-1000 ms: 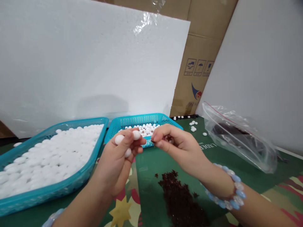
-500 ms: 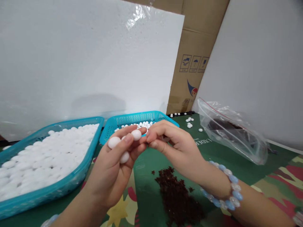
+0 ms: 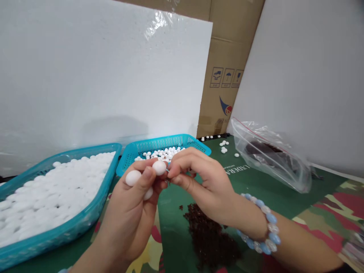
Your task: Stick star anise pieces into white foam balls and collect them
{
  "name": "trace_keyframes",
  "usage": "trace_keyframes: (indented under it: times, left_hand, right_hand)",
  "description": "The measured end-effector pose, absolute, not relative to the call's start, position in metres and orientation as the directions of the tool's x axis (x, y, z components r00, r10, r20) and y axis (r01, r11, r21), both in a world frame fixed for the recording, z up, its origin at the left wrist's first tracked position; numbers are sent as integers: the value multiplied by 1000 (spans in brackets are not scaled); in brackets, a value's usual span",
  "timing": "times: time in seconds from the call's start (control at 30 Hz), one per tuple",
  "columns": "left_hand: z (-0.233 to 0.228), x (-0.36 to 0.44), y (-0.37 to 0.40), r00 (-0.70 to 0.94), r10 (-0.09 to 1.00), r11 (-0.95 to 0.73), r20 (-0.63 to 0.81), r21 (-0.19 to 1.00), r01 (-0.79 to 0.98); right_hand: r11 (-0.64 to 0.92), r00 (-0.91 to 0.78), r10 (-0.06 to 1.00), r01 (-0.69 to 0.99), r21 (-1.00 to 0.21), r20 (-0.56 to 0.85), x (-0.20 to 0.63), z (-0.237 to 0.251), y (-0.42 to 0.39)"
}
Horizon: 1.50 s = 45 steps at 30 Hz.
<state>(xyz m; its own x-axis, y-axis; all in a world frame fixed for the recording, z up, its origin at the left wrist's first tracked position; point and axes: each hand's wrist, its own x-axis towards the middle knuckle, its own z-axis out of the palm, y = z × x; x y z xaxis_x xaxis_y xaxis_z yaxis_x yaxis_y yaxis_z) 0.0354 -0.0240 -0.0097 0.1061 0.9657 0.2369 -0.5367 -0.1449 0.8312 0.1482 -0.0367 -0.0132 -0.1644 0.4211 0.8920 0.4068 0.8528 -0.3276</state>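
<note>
Three smooth white egg-shaped balls show in my left hand (image 3: 133,204). One white ball (image 3: 159,168) is pinched between thumb and fingertips, another (image 3: 133,178) is tucked at the base of the thumb, and a third (image 3: 148,193) sits lower against the fingers. My right hand (image 3: 201,178) meets it from the right, thumb and forefinger closed at the side of the pinched ball on something small and dark, too small to name. Below the hands lies a heap of dark brown small pieces (image 3: 212,237) on the green mat.
A big blue tray (image 3: 109,189) full of white balls stands at left. Behind the hands is a smaller blue basket (image 3: 142,147) with small white pieces. A clear zip bag (image 3: 270,159) holding dark material lies right; loose white pieces (image 3: 224,150) lie near it. A cardboard box (image 3: 224,49) stands behind.
The view has shifted slightly, and both hands appear a little farther left. The right fingertips have come closer to the pinched ball; the left hand still holds the balls.
</note>
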Motion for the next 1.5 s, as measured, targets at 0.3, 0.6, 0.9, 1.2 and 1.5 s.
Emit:
trace_keyframes:
  times: [0.3,0.6,0.9,1.2,1.5]
  left_hand:
    - [-5,43,-27,145,976,-55,162,827,-559]
    - [-6,40,-28,158,971,-66,179,837,-543]
    - [-10,38,-30,106,982,-80,159,848,-524]
    - [-6,40,-30,128,982,-61,137,878,-475]
    - [-8,38,-30,99,990,-50,99,909,-414]
  right_hand:
    - [847,-133,445,383,-369,885,148,-13,-38]
    - [828,-108,431,442,-346,896,148,-12,-39]
    - [823,-86,402,471,-318,912,147,-16,-36]
    - [830,-81,393,460,-315,916,145,-20,-33]
    - [851,-96,380,427,-307,920,145,-25,-28]
